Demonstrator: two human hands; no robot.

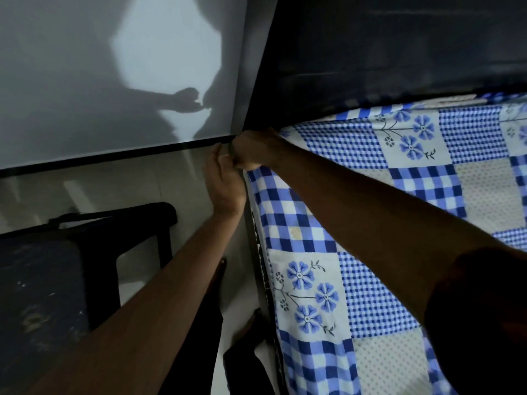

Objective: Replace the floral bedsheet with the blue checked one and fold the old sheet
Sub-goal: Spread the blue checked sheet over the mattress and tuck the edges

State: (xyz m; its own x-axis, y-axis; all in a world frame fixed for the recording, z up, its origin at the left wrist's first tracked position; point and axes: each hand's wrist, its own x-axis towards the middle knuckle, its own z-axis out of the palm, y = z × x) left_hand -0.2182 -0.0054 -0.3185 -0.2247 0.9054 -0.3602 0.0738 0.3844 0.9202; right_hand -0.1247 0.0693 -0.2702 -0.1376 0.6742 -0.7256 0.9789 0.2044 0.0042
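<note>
Clutching its far corner, left grip [225, 183] and right grip [253, 151] hold the lengthwise blue checked sheet [370, 283]

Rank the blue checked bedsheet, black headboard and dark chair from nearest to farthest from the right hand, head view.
1. blue checked bedsheet: its corner under the right hand.
2. black headboard: just behind.
3. dark chair: lower left, across the floor.

No readable text, label, brand or number shows anywhere.
</note>
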